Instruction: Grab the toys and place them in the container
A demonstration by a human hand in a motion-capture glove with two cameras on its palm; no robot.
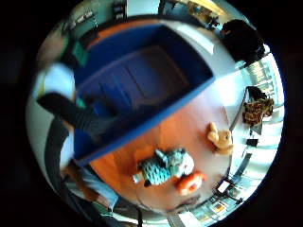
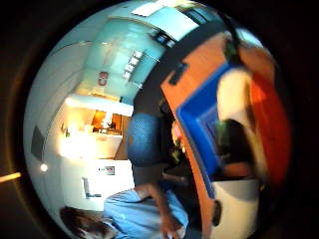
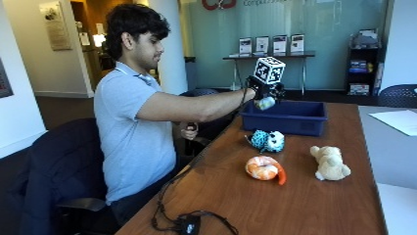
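Observation:
In the outside view my gloved right hand (image 3: 263, 89) hangs above the near left corner of the blue container (image 3: 287, 126) and grips a small, mostly white toy (image 3: 265, 103). That toy fills the thumb side palm view as a white and orange shape (image 2: 234, 99) over the container's wall (image 2: 197, 124). In the little finger side view the container's floor (image 1: 142, 80) looks bare. On the wooden table lie a teal spotted plush (image 3: 267, 141) (image 1: 163, 168), an orange and white plush (image 3: 264, 168) (image 1: 191, 182) and a tan teddy (image 3: 329, 163) (image 1: 220, 138).
A black cable with a small box (image 3: 188, 226) lies at the table's near edge. A white sheet (image 3: 397, 120) rests at the far right. The person's bare hand (image 3: 189, 131) stays below the table's left edge, beside a dark office chair (image 3: 58, 166).

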